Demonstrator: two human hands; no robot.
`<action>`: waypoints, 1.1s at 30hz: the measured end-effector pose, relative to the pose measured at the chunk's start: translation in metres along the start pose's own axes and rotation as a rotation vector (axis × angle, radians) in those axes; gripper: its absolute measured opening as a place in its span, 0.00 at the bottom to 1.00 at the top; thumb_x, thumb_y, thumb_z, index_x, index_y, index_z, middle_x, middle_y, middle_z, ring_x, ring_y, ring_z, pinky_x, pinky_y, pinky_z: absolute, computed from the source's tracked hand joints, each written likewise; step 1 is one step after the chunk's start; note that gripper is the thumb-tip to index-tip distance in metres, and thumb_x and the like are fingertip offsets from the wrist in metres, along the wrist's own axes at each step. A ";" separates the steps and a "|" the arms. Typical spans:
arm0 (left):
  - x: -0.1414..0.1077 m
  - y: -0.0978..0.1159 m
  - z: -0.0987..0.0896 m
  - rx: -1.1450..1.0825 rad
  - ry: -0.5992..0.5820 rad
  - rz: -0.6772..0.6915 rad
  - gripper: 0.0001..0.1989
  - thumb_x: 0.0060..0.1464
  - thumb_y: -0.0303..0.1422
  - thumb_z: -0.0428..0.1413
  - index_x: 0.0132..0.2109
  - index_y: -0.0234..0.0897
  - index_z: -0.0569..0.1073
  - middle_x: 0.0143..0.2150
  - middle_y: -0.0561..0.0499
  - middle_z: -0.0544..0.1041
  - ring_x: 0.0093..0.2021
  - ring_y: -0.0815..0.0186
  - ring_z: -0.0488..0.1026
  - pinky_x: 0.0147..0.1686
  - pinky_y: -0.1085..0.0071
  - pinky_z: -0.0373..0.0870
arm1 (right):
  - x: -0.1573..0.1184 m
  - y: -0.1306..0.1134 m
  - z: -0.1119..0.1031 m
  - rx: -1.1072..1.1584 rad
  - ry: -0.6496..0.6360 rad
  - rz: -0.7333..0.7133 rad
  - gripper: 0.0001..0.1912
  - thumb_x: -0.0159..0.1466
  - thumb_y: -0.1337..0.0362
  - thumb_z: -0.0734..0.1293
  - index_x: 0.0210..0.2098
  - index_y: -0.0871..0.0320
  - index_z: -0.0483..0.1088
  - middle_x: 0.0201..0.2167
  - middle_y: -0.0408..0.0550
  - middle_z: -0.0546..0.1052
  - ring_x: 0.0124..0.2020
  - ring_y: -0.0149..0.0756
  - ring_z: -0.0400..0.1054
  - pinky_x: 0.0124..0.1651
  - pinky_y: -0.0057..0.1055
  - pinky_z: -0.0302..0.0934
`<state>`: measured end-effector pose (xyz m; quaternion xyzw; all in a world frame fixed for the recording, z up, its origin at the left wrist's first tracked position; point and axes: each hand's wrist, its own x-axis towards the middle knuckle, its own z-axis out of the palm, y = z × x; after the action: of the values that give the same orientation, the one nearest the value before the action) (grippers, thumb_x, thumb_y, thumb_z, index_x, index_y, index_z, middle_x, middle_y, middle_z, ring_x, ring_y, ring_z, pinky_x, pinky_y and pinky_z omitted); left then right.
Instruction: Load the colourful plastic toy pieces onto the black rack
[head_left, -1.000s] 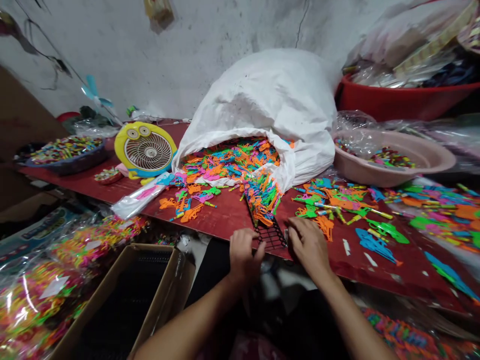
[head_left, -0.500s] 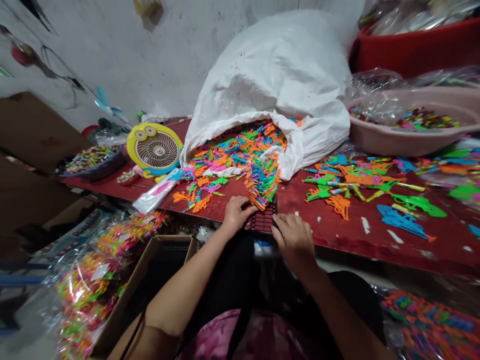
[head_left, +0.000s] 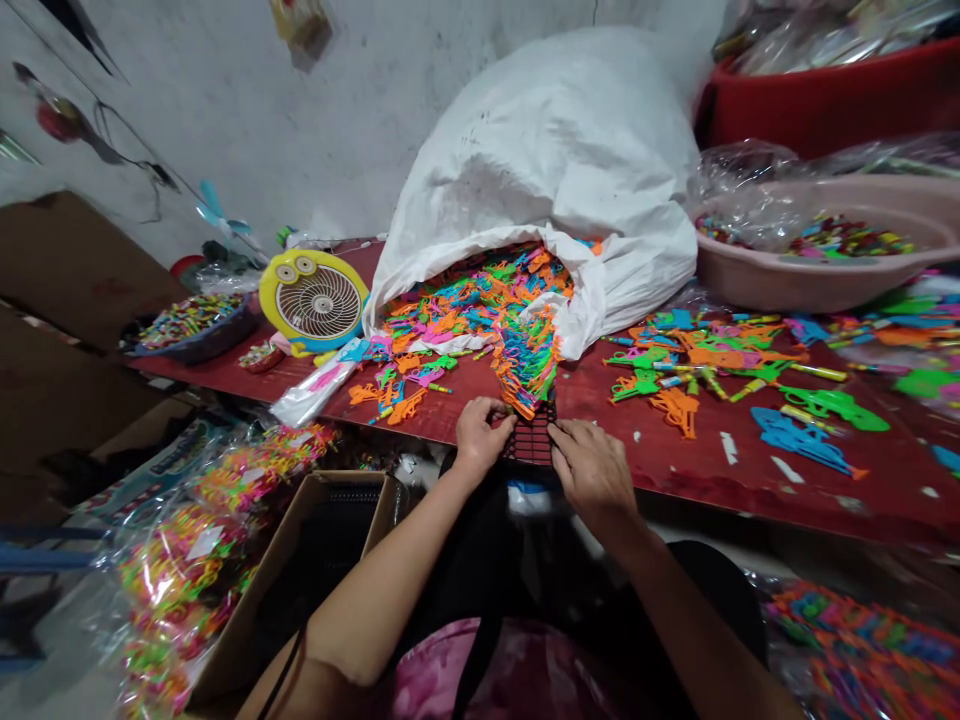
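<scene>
Fingers (head_left: 568,441) L/R, blk grid (head_left: 531,441) btwn.

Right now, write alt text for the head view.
A person's left hand and right hand flank a black grid at a red table's edge, with colorful plastic pieces covering the grid's far part. Behind sits an open white sack of similar pieces, a yellow fan left of it and a pink basin right.

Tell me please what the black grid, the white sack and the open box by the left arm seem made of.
Black grid: perhaps plastic or coated metal; thin dark bars, gloss unclear. White sack: probably cloth or woven plastic, matt, with soft folds. Open box: likely cardboard, dull brown, thin walls.
</scene>
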<state>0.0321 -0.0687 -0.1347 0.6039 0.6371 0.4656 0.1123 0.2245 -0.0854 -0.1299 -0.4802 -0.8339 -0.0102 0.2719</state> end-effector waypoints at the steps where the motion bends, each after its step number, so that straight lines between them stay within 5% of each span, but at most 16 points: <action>1: -0.002 0.003 0.001 0.035 0.009 0.004 0.06 0.49 0.28 0.63 0.31 0.37 0.72 0.29 0.55 0.72 0.33 0.68 0.69 0.37 0.71 0.65 | 0.001 0.004 0.000 -0.010 -0.008 -0.007 0.18 0.68 0.67 0.60 0.54 0.57 0.73 0.54 0.52 0.76 0.56 0.46 0.65 0.53 0.42 0.55; 7: -0.022 0.032 0.020 0.186 0.024 -0.020 0.05 0.52 0.31 0.61 0.32 0.37 0.73 0.32 0.51 0.74 0.36 0.63 0.70 0.40 0.66 0.66 | 0.019 0.053 -0.007 -0.051 -0.098 -0.027 0.22 0.68 0.71 0.57 0.57 0.51 0.72 0.57 0.47 0.74 0.59 0.46 0.63 0.52 0.43 0.57; 14: -0.038 0.071 0.040 0.133 -0.349 0.210 0.08 0.57 0.33 0.57 0.42 0.44 0.80 0.40 0.49 0.77 0.43 0.60 0.73 0.42 0.63 0.68 | 0.045 0.101 -0.012 -0.088 -0.137 -0.061 0.24 0.67 0.72 0.57 0.57 0.49 0.72 0.60 0.50 0.71 0.59 0.44 0.63 0.54 0.42 0.57; 21: -0.030 0.044 0.026 0.082 -0.135 0.116 0.10 0.59 0.29 0.55 0.45 0.39 0.79 0.38 0.48 0.76 0.42 0.63 0.72 0.44 0.67 0.69 | 0.046 0.096 -0.008 -0.124 -0.128 -0.022 0.25 0.67 0.72 0.56 0.58 0.49 0.71 0.60 0.53 0.70 0.59 0.45 0.62 0.54 0.43 0.56; 29: -0.014 0.035 0.021 0.139 -0.207 0.138 0.12 0.58 0.28 0.55 0.47 0.40 0.79 0.37 0.49 0.75 0.41 0.64 0.72 0.43 0.68 0.70 | 0.046 0.087 -0.008 -0.067 -0.059 0.034 0.23 0.66 0.70 0.58 0.57 0.51 0.72 0.58 0.54 0.71 0.57 0.46 0.62 0.52 0.40 0.55; 33: -0.008 0.042 0.007 0.138 -0.084 0.201 0.08 0.61 0.32 0.53 0.44 0.39 0.77 0.36 0.49 0.74 0.39 0.65 0.72 0.41 0.69 0.70 | 0.043 0.094 -0.010 0.089 0.066 0.170 0.20 0.65 0.71 0.57 0.50 0.59 0.76 0.48 0.53 0.77 0.49 0.42 0.67 0.51 0.37 0.57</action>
<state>0.0667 -0.0797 -0.1113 0.6898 0.5989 0.4039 0.0496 0.2873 -0.0031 -0.1245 -0.5360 -0.7805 0.0342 0.3200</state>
